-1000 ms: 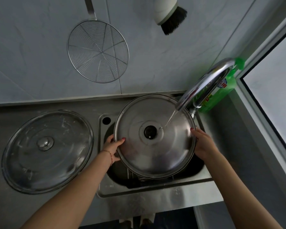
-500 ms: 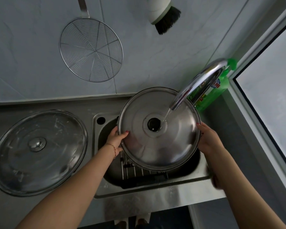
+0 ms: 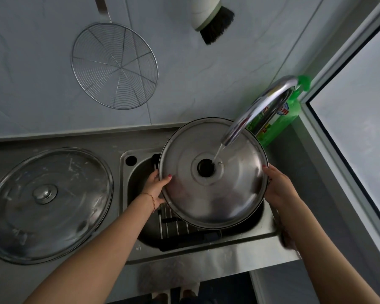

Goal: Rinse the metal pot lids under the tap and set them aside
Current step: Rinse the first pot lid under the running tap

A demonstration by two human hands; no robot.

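A round metal pot lid [image 3: 213,194] with a dark hole at its centre is held over the sink [image 3: 206,253]. My left hand [image 3: 156,187] grips its left rim and my right hand [image 3: 281,189] grips its right rim. The chrome tap [image 3: 261,108] arches over the lid, and a thin stream of water lands just right of the centre hole. A second, larger lid [image 3: 51,205] with a metal knob lies flat on the steel counter to the left of the sink.
A wire skimmer [image 3: 114,66] and a black-bristled brush [image 3: 215,23] hang on the tiled wall behind. A green detergent bottle [image 3: 279,119] stands behind the tap. A wire rack [image 3: 180,227] sits in the sink basin. A window frame runs along the right.
The lid has been lifted up and back toward the wall, closer under the spout. Both hands kept their grip on its rim. The water now lands nearer the centre hole.
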